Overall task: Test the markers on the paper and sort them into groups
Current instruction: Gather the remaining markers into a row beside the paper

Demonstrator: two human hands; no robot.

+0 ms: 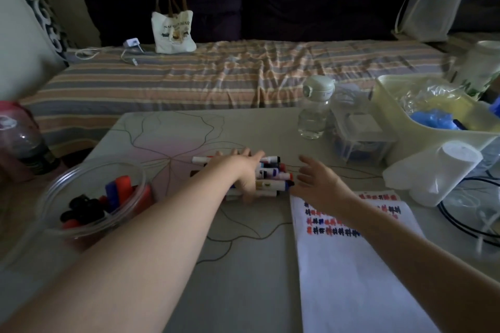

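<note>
Readable text: one printed bag only

In the upper left of the frame, a white tote bag (173,32) standing on the striped cover carries a dark printed line that looks like "NAUGHTY BEAR", though the letters are soft and partly blurred. At the lower right, the white paper (351,265) bears rows of red, blue and black marker scribbles, which form no legible words or numbers.

markers (270,177) mid-table | paper (351,265) right, nearer | bowl (89,197) left | bottle (313,113) behind right
</note>
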